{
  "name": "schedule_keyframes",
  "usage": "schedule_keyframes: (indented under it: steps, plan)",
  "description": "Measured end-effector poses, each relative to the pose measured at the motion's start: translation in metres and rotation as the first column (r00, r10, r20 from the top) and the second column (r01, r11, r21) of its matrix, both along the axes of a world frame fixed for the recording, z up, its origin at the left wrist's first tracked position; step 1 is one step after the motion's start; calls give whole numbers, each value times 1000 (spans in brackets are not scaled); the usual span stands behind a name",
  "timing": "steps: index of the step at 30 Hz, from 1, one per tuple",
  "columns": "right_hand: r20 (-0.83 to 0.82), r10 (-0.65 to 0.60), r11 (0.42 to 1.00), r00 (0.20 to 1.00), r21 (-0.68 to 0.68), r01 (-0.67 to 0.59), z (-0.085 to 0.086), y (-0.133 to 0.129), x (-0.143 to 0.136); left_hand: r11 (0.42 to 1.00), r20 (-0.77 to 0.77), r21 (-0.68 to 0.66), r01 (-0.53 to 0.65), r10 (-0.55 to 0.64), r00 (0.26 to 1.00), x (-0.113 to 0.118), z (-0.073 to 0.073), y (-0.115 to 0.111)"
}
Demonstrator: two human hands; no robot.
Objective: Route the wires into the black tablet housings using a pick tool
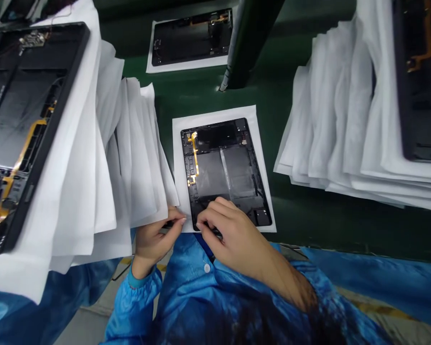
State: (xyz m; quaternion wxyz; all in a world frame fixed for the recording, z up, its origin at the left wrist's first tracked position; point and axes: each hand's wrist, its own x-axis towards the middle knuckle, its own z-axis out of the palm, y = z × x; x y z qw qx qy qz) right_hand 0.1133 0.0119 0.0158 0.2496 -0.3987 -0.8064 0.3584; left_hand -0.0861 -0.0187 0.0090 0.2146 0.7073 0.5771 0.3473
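An open tablet back housing (215, 177) lies on a white foam sheet (266, 191) in front of me. Its dark inside shows, with an orange flex cable (195, 155) along the left side. My right hand (233, 235) rests over the housing's lower edge. Its fingers are curled and the thumb and index tips meet near the lower left corner; what they pinch, if anything, is hidden. Just left of that corner, my left hand (158, 242) is closed, thumb and finger tips together beside the sheet's edge. Something dark shows between its fingers, too small to name.
A tall stack of tablet housings (32, 120) interleaved with white sheets (136, 158) stands close on the left. Another such stack (337, 120) rises at right. Beyond, another housing (192, 38) lies on a sheet beside a dark upright post (251, 48). The worktop (290, 215) is green.
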Motion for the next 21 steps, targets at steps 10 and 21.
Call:
schedule_keyframes:
  steps: [10,21]
  plan:
    - [109,28,998,994,61,-35,1,1,-4,1000,-6,12,13,-13,1000,-1,-1,0]
    - [79,-3,990,997,142,-9,-4,-3,-4,988,-51,67,142,-139,989,-7,-11,-3]
